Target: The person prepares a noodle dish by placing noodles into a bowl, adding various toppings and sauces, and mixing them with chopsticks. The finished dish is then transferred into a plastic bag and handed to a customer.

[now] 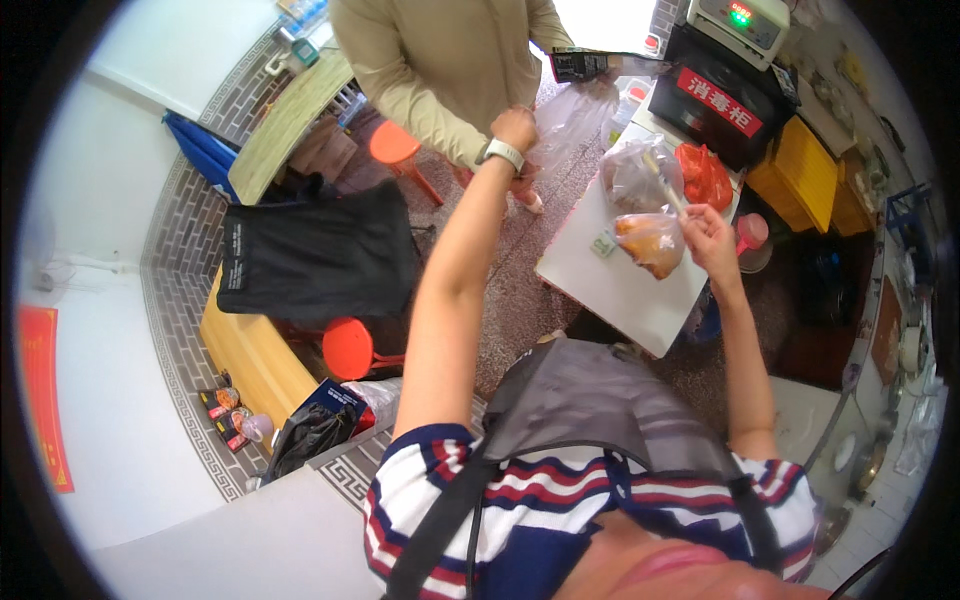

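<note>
My right hand (709,236) pinches a thin pale stick (664,184) above the white table (637,315). Right at those fingertips is a clear plastic bag of orange-brown food (651,244); whether it is also gripped is unclear. Behind it stands another clear plastic bag (634,176) with dim contents. A small green-and-white paper (602,243) lies left of the food. My left hand (515,129), curled and wearing a pale wristwatch (504,154), reaches out beside a loose transparent bag (574,120). Its grip on that bag cannot be made out.
A person in a beige jacket (457,60) stands opposite, near a dark package (592,64). A red bag (705,176) sits by a black cabinet (720,97). Orange stools (349,349) and a black cloth-covered chair (319,255) stand left. A yellow crate (799,169) is right.
</note>
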